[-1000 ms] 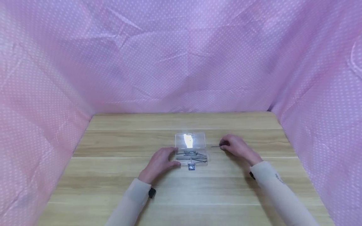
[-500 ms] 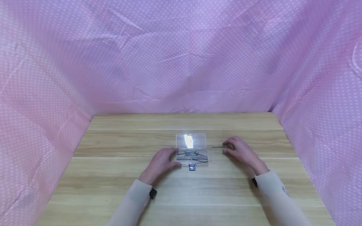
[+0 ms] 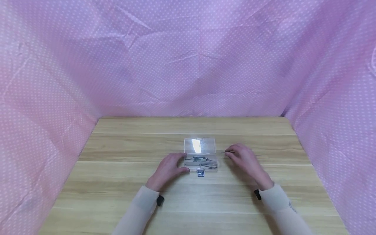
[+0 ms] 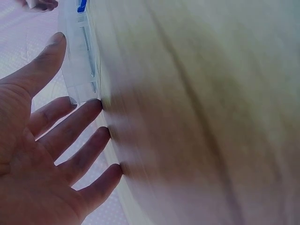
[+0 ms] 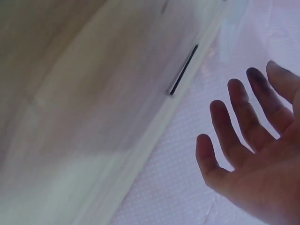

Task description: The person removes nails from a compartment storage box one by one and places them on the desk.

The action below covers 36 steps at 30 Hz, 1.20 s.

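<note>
A clear plastic box [image 3: 193, 168] lies on the table with its lid [image 3: 207, 145] folded back. Inside are several dark nails [image 3: 199, 159]. A blue latch [image 3: 201, 173] sticks out at the front. My left hand [image 3: 167, 169] spans the box's left end, thumb at the front and index finger at the back corner; in the left wrist view its fingers [image 4: 86, 161] are fairly straight. Right of the box, my right hand [image 3: 242, 160] hovers over a loose nail [image 5: 183, 70]. In the right wrist view that nail lies on the table, apart from the spread fingers [image 5: 239, 112].
The wooden table [image 3: 147, 209] runs back to a pink dotted cloth [image 3: 188, 65], which hangs behind it and along both sides. A dark wrist strap piece [image 3: 160, 200] shows below the left sleeve, another [image 3: 257, 195] at the right cuff.
My right hand drew back slightly to the right, then came left again over the loose nail, which stays right of the box. My left hand keeps its place at the box.
</note>
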Tool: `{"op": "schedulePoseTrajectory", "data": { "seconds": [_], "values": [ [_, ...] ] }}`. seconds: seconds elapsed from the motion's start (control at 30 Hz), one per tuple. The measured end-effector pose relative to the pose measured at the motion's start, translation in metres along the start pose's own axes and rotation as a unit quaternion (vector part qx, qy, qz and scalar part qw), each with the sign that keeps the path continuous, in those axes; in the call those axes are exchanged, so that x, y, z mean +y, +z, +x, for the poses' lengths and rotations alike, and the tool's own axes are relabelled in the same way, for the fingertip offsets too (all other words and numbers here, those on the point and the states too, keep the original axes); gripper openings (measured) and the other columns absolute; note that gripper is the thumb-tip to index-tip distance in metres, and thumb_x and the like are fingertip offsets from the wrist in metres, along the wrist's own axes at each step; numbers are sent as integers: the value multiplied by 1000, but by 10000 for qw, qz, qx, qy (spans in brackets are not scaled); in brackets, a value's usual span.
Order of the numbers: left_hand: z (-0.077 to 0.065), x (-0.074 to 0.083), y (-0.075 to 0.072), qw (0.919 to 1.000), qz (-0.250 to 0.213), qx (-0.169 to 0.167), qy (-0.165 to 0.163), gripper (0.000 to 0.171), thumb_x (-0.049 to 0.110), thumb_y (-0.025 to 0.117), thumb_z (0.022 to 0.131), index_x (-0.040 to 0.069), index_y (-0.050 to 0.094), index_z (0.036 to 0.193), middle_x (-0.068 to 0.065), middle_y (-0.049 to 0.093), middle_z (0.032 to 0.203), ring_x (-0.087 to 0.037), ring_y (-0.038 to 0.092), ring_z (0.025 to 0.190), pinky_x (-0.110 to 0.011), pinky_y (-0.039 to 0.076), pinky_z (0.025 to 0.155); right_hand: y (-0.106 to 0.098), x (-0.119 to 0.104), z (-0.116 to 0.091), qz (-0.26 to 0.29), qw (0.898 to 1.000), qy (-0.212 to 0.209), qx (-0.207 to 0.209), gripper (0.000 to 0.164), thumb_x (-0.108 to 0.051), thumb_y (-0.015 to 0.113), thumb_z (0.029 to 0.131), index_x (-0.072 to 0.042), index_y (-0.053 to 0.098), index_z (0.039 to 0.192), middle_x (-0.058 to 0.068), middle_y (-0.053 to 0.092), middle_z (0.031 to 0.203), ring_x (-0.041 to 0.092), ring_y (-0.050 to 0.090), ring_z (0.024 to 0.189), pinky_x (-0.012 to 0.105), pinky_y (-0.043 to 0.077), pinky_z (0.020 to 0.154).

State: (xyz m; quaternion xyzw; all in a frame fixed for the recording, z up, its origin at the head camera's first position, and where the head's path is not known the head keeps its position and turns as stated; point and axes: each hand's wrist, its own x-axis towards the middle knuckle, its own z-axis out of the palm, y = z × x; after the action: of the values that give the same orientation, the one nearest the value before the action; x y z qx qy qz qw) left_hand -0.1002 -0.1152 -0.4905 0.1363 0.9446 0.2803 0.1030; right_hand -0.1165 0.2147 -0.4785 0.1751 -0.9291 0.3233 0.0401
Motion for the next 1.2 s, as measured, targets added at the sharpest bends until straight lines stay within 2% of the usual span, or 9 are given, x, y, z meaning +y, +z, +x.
{"op": "schedulePoseTrajectory", "data": {
  "seconds": [0.2,0.37,0.7,0.93,1.2],
  "values": [
    [-1,1,1,10000,-31,7,23,70,37,88,83,9,62,142,-11,66,136,-30,60,125,-48,49,109,9,-14,0,164,9998,96,50,25,-24,71,100,-5,74,116,12,72,117,34,65,113,55,52,100],
    [-1,1,0,10000,-51,-13,-40,70,37,87,84,10,61,143,-10,66,137,-29,59,126,-48,48,110,16,-22,2,170,9998,-82,85,28,-26,70,100,-5,73,118,12,72,118,33,65,114,56,51,100],
    [-1,-1,-4,9999,-109,6,-110,71,36,87,84,10,60,144,-11,65,138,-30,58,128,-49,47,111,26,-36,14,105,9990,-400,186,22,-21,77,95,-6,76,112,12,70,117,34,62,114,54,49,100],
    [-2,-1,-2,9999,-140,2,-88,71,36,87,84,10,60,144,-10,64,140,-30,57,130,-48,45,113,36,-43,17,301,9990,-327,36,20,-19,81,92,-5,78,107,10,68,115,32,58,113,50,47,100],
    [-3,-1,0,9997,-208,-16,-156,71,37,87,84,11,60,145,-9,63,141,-29,57,131,-49,45,113,42,-43,19,120,9996,-63,-248,16,-22,82,90,-9,79,101,6,66,108,28,56,106,45,47,93]
  ]
}}
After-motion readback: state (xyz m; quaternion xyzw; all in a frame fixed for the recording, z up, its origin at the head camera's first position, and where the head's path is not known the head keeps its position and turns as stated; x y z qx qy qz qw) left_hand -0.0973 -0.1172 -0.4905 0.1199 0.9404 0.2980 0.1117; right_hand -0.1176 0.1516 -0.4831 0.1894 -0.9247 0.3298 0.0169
